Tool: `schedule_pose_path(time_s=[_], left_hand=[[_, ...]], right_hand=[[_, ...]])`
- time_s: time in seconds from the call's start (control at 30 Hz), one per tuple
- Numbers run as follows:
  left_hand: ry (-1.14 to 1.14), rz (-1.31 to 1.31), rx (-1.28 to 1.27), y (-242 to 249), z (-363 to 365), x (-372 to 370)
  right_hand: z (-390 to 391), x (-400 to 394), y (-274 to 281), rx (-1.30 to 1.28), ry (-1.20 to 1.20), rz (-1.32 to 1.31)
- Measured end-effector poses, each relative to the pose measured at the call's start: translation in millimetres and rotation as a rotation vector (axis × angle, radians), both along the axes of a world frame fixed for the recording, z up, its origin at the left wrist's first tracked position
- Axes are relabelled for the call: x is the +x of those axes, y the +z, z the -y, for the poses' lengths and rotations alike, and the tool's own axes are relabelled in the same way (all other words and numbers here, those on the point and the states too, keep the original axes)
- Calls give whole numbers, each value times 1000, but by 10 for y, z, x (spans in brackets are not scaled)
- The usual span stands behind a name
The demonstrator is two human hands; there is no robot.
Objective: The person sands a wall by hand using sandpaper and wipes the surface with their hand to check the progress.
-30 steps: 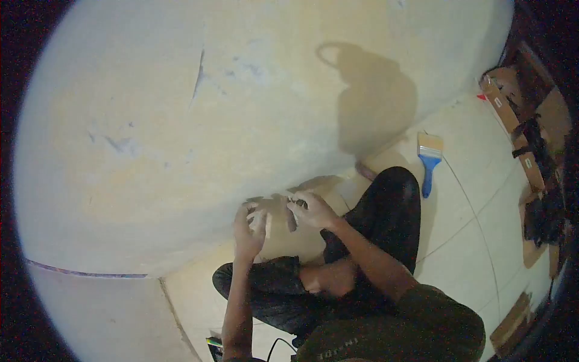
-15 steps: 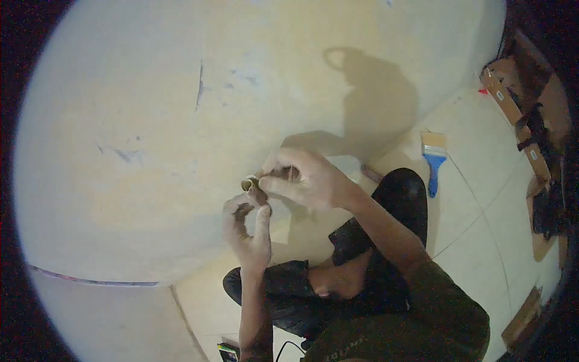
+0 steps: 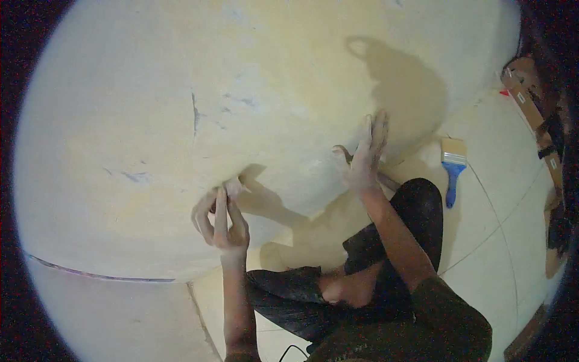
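Note:
My left hand [image 3: 223,220] is closed on a small curled piece of sandpaper [image 3: 235,185], pale and dusty, right at the wall. The fingers cover much of the piece. Off to the right, my right hand [image 3: 365,158] is open, its fingers stretched upward and the thumb apart, with nothing in it. It overlaps the lower part of the pale yellowish wall [image 3: 283,114]. Whitish dust coats both hands.
A flat paintbrush [image 3: 453,172] with a blue handle lies on the tiled floor [image 3: 476,253] to the right. Cardboard boxes [image 3: 526,108] stand along the far right. My bent leg [image 3: 420,217] is below the right hand. Dark scuffs mark the wall.
My hands have parted. The right hand let go of the sandpaper, moved right and opened. The left hand moved slightly left with the piece. The view has shifted a little.

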State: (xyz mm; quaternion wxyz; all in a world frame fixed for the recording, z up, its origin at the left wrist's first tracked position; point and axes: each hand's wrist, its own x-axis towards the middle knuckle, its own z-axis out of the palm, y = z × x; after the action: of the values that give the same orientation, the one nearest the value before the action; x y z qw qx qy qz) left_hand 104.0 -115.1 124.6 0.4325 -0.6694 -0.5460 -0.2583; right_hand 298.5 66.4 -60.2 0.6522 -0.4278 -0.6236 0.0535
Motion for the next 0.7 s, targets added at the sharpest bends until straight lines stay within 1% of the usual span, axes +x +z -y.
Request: schedule_pose_path(time_s=[0.17,0.23,0.27,0.33,0.4,0.43,0.5,0.53,0.6,0.7], left_hand=[[-49,-93,50,292,-444,74],[-89,-113,88,311,-590,275],[-163,-102,68,303,-625,329],[-162,-108,33,191,-655,349],[-181,-97,-19,98,-667,355],[-154,-102,-53,93,-638,369],[-93,-111,-120,102,-535,400],[-82,-93,-100,95,-489,368],[-62,-53,-68,65,-396,248],[-11,-99,-159,-70,-199,125]], right_hand=[[-37,-39,-95,-76,51,31],[-26,-19,-99,-95,48,39],[-33,-12,-109,-83,45,41],[-59,-16,-94,-62,38,39],[-25,-16,-44,-116,52,21],[-11,-12,-27,-139,57,11],[-24,-3,-17,-91,46,7],[-32,4,-14,-67,41,5],[-22,18,4,-99,41,22],[-30,4,-40,-92,46,18]])
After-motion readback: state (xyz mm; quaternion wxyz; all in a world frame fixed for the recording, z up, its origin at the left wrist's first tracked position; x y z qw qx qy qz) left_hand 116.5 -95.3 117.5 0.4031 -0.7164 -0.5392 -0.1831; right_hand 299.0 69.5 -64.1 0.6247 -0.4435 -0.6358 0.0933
